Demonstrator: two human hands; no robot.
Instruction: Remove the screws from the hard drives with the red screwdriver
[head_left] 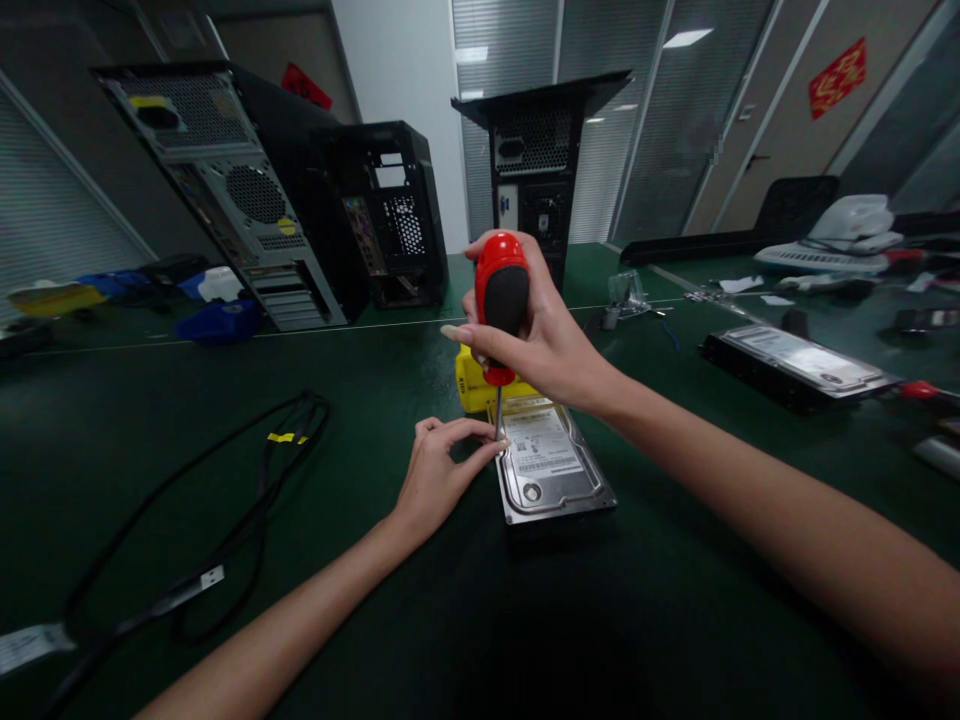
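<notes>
A silver hard drive (551, 455) lies label up on the green table. Its far end meets a yellow plastic part (472, 385), mostly hidden behind my right hand. My right hand (541, 335) is wrapped round the red and black handle of a screwdriver (502, 295), held upright with its shaft pointing down at the drive's left edge. My left hand (450, 460) is closed in a pinch round the lower end of the shaft, thumb and forefinger at the drive's left side. The screwdriver's tip is hidden by these fingers, and I cannot tell whether a screw is there.
Black cables (262, 500) with a USB plug lie at left. Computer cases (300, 200) stand at the back, a blue bin (219, 320) beside them. On the right are another hard drive in a black bracket (799, 365), a clear bag (628, 295) and a second red-handled tool (928, 392).
</notes>
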